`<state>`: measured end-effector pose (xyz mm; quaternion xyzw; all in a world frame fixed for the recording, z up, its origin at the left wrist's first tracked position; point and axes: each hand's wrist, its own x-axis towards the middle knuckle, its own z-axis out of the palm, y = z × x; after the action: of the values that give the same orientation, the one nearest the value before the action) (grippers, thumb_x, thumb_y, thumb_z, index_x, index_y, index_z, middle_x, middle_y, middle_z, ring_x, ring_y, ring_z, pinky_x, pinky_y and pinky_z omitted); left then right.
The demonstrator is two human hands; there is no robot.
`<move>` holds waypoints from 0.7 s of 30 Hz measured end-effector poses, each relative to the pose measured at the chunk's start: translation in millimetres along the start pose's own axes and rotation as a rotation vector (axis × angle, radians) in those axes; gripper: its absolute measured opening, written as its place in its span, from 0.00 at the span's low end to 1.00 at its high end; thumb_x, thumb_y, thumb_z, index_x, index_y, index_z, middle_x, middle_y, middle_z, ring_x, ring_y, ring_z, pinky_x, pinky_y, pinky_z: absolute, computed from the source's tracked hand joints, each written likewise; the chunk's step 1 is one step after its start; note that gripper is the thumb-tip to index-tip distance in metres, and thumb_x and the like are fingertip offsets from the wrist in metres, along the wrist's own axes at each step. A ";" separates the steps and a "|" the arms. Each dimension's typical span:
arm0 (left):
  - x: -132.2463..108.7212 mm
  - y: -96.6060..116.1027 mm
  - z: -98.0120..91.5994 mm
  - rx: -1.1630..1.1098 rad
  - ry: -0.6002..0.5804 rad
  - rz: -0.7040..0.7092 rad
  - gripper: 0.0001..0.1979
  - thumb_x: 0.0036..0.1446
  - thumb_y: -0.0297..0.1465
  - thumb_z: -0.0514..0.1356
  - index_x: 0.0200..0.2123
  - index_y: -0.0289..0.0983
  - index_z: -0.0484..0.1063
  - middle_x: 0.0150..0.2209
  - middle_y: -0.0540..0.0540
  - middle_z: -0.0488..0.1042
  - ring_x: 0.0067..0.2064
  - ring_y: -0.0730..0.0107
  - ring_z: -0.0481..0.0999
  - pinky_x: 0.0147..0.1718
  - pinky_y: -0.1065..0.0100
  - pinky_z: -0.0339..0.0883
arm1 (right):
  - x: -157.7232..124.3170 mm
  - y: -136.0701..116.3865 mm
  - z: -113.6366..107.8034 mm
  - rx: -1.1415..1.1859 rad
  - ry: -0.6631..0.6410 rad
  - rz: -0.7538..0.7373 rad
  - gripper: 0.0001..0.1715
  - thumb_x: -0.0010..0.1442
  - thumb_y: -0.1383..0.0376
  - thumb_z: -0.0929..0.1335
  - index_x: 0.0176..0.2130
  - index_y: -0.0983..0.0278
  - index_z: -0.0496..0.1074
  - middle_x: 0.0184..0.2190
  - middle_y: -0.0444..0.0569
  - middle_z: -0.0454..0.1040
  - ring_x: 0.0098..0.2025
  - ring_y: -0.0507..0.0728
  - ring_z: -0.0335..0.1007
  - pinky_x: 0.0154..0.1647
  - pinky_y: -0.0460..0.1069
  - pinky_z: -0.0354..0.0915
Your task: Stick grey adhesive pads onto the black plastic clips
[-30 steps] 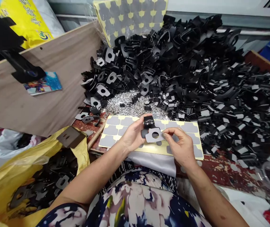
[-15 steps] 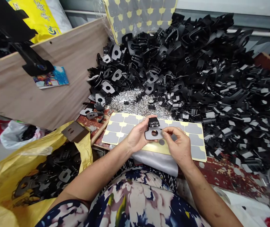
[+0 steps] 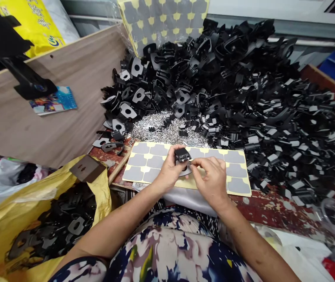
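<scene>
My left hand (image 3: pixel 169 169) is closed around a black plastic clip (image 3: pixel 182 154), its thumb lying across the front. The clip's hinged part faces up, and a grey pad with a round hole shows partly below the thumb. At the right edge of this clip, my right hand (image 3: pixel 211 177) pinches with thumb and forefinger; the exact spot it grips is partly hidden by the fingertips. Beneath both hands lies a yellow backing sheet of grey stickers (image 3: pixel 138 159), cut in rows.
Beyond the sheet are loose shiny metal pins (image 3: pixel 167 127) and a large heap of black clip parts (image 3: pixel 229 74). A yellow sack (image 3: pixel 102 188) of clips hangs open at left, with a brown block (image 3: pixel 87 168) on its rim. A wooden board (image 3: pixel 76 78) stands behind.
My left hand has tilted the clip and brought its thumb over the grey pad. My right hand stays pinched at the clip's edge. The view has shifted slightly right.
</scene>
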<state>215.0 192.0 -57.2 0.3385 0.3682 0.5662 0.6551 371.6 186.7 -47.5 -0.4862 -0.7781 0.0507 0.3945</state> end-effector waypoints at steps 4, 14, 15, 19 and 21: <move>0.4 -10.7 -0.4 0.177 0.150 0.241 0.22 0.53 0.26 0.70 0.49 0.44 0.69 0.39 0.51 0.69 0.38 0.71 0.70 0.36 0.72 0.70 | -3.7 -11.1 7.3 -0.176 0.062 -0.119 0.04 0.72 0.66 0.69 0.47 0.59 0.74 0.32 0.43 0.81 0.35 0.59 0.70 0.51 0.59 0.56; -7.7 -13.6 -12.6 0.070 0.176 0.104 0.31 0.52 0.37 0.75 0.53 0.48 0.63 0.37 0.53 0.69 0.28 0.73 0.69 0.21 0.73 0.67 | -2.0 -2.7 2.8 0.067 -0.009 0.029 0.33 0.68 0.57 0.72 0.68 0.57 0.65 0.55 0.58 0.77 0.57 0.69 0.73 0.56 0.63 0.69; -9.6 -8.6 -13.6 0.112 0.141 0.101 0.31 0.52 0.37 0.75 0.54 0.48 0.63 0.36 0.54 0.69 0.28 0.72 0.69 0.22 0.72 0.68 | -0.8 -3.8 3.6 0.208 -0.091 0.094 0.26 0.70 0.59 0.70 0.65 0.57 0.68 0.48 0.54 0.80 0.51 0.65 0.77 0.53 0.60 0.71; -34.3 32.0 -26.0 0.504 0.151 0.117 0.28 0.50 0.37 0.76 0.51 0.49 0.69 0.36 0.54 0.73 0.35 0.65 0.74 0.34 0.66 0.73 | 5.8 -16.1 3.3 0.582 -0.330 0.196 0.19 0.70 0.67 0.65 0.58 0.57 0.74 0.36 0.45 0.82 0.39 0.57 0.79 0.44 0.52 0.74; -56.0 62.4 -42.9 0.790 0.213 0.110 0.28 0.47 0.41 0.77 0.49 0.49 0.72 0.36 0.54 0.75 0.37 0.60 0.76 0.37 0.63 0.75 | 13.4 -16.9 -0.6 0.654 -0.524 0.109 0.20 0.69 0.68 0.67 0.57 0.54 0.76 0.38 0.41 0.83 0.39 0.55 0.80 0.44 0.51 0.75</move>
<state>142.1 145.7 -19.4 0.5228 0.6044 0.4473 0.4016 356.9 188.3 -31.7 -0.3464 -0.7682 0.4378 0.3135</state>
